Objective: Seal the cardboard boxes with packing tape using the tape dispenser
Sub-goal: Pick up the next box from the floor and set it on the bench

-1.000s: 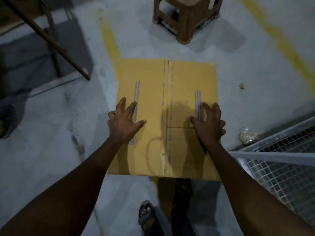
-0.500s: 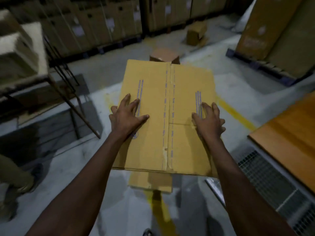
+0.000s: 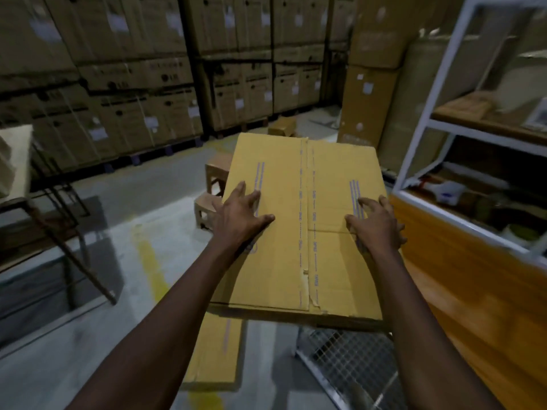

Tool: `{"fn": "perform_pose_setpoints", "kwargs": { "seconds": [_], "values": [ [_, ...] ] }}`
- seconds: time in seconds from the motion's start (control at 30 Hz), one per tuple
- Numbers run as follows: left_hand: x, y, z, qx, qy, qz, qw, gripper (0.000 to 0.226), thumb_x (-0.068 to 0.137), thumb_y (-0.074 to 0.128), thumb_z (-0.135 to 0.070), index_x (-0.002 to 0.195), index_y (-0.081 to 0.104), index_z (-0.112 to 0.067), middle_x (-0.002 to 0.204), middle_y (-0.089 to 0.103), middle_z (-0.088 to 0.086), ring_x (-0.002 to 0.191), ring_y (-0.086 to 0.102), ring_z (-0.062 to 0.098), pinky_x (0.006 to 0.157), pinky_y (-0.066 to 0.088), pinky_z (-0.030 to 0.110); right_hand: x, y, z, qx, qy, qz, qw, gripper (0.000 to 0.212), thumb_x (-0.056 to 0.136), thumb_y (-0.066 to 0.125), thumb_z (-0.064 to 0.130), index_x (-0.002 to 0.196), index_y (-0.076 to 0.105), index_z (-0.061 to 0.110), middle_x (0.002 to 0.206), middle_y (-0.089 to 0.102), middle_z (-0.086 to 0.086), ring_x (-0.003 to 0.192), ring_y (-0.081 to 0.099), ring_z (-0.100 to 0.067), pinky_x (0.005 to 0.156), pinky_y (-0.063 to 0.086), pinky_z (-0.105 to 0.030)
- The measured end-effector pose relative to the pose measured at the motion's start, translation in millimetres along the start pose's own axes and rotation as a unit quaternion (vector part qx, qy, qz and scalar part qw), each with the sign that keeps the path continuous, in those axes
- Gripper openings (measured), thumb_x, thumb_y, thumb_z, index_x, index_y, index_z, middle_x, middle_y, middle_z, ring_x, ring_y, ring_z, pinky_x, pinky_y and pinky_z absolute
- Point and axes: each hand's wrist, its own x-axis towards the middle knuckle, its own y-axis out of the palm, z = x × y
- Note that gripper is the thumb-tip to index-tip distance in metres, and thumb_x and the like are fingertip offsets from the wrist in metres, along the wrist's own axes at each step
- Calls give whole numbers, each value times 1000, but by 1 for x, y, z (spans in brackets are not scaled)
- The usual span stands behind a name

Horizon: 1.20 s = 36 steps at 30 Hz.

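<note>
Head view looks down two bare forearms onto a yellow cardboard box [image 3: 302, 232] held out in front of the person, its broad face turned up and its centre seam running away from the camera, with a strip of printed tape along it that is torn and lifting at the near end. On the box's left half the left hand [image 3: 239, 220] lies palm down, fingers [image 3: 241, 190] straight and spread, thumb pointing toward the seam, gripping nothing. On the box's right half the right hand [image 3: 376, 229] lies the same way, open and flat, its outer fingers at the box's right edge. A loose flap [image 3: 216, 350] hangs below the box's near left corner. What carries the box from below cannot be told. Just past the box's left edge stand two small brown stools [image 3: 214, 176]. Under its near right corner is a wire mesh panel [image 3: 349, 365], and to its right an orange wooden tabletop [image 3: 461, 297] with a white-framed shelf [image 3: 429, 122] above it. Beyond the box's far edge lies a small carton [image 3: 282, 127] on the grey floor [image 3: 118, 335], before a wall of stacked cartons [image 3: 133, 84].
</note>
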Motion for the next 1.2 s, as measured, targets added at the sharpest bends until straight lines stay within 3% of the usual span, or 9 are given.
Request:
{"fn": "perform_pose_setpoints", "kwargs": {
  "seconds": [0.13, 0.27, 0.47, 0.67, 0.73, 0.83, 0.97, 1.07, 1.2],
  "values": [
    [-15, 49, -72, -48, 18, 23, 998, 81, 72, 65, -73, 142, 51, -35, 162, 24, -3, 142, 33, 34, 108, 28, 57, 22, -58, -71, -53, 27, -13, 998, 52, 75, 67, 49, 126, 55, 46, 156, 26, 11, 127, 35, -39, 99, 30, -51],
    [-39, 88, -132, -31, 3, 63, 998, 82, 70, 58, -79, 141, 50, -40, 162, 23, -7, 140, 27, 43, 107, 31, 60, 41, -99, -128, -89, 44, 14, 995, 50, 80, 65, 51, 129, 54, 45, 156, 26, 10, 129, 33, -37, 100, 29, -49],
    [-56, 159, -157, -15, 1, 158, 987, 104, 55, 37, -93, 143, 43, -38, 163, 15, 2, 139, 31, 43, 104, 35, 61, 36, -113, -199, -126, 74, 61, 987, 43, 84, 62, 54, 126, 56, 45, 151, 35, 8, 131, 33, -39, 100, 29, -51],
    [-73, 167, -169, 81, 39, 193, 977, 80, 87, 32, -80, 153, 16, -38, 165, -3, 4, 139, 15, 54, 105, 26, 67, 7, -129, -219, -155, 56, 120, 979, 54, 80, 66, 57, 131, 49, 50, 161, 19, 10, 142, 16, -39, 108, 19, -63],
    [-80, 168, -173, 124, 80, 209, 967, 80, 90, 22, -77, 156, 2, -36, 165, -12, 5, 143, -2, 55, 106, 12, 75, -10, -135, -225, -162, 38, 149, 975, 63, 75, 69, 60, 133, 48, 51, 162, 16, 10, 147, 5, -38, 109, 13, -69],
    [-94, 171, -183, 148, 209, 256, 932, 86, 86, 16, -83, 155, -9, -38, 163, -21, 0, 146, -17, 45, 106, -5, 76, -37, -143, -238, -161, 16, 154, 975, 68, 74, 68, 64, 137, 44, 51, 163, 13, 11, 149, -2, -34, 111, 4, -69],
    [-132, 172, -206, 169, 377, 298, 860, 106, 75, 23, -93, 155, -12, -33, 162, -23, -4, 148, -21, 37, 107, -6, 75, -57, -151, -243, -166, 17, 152, 974, 71, 72, 67, 68, 137, 44, 52, 163, 15, 10, 150, 1, -30, 112, 4, -68],
    [-156, 177, -213, 183, 459, 302, 816, 116, 72, 34, -92, 155, -14, -28, 161, -25, 0, 147, -22, 36, 107, -6, 76, -70, -154, -249, -176, 38, 140, 974, 70, 72, 65, 71, 136, 43, 54, 162, 15, 11, 150, 2, -31, 111, 4, -70],
    [-168, 181, -222, 191, 458, 280, 822, 107, 80, 38, -85, 155, -14, -30, 163, -22, 4, 149, -18, 36, 109, -2, 75, -90, -158, -261, -169, 53, 86, 980, 61, 80, 59, 70, 136, 46, 51, 162, 17, 13, 150, 3, -31, 110, 3, -69]
  ]
}}
